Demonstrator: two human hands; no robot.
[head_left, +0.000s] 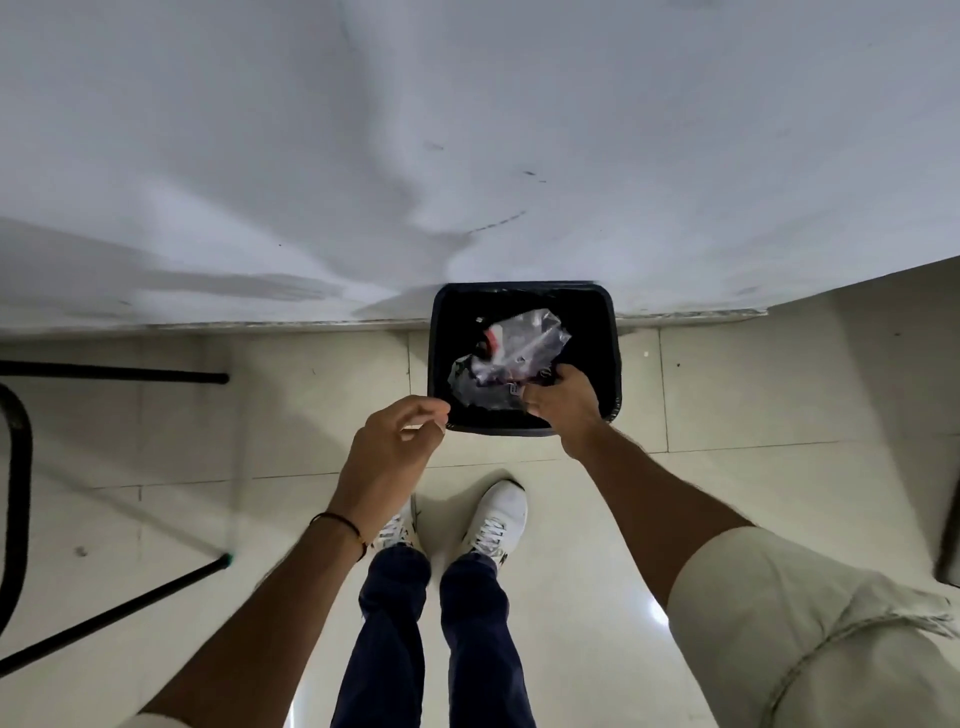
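Note:
A black square waste bin (609, 332) stands on the floor against a white wall. Over its opening hangs a crumpled clear plastic wrapper (511, 358) with red and dark print. My right hand (563, 402) grips the wrapper's near right edge above the bin. My left hand (397, 444) hovers at the bin's near left corner, fingers loosely curled with thumb and fingertips close together; whether they hold the bin liner's edge I cannot tell.
The white wall (467, 156) rises right behind the bin. Pale floor tiles (727, 415) spread around it. Black metal furniture legs (104, 603) stand at the left. My two white shoes (498, 514) are just short of the bin.

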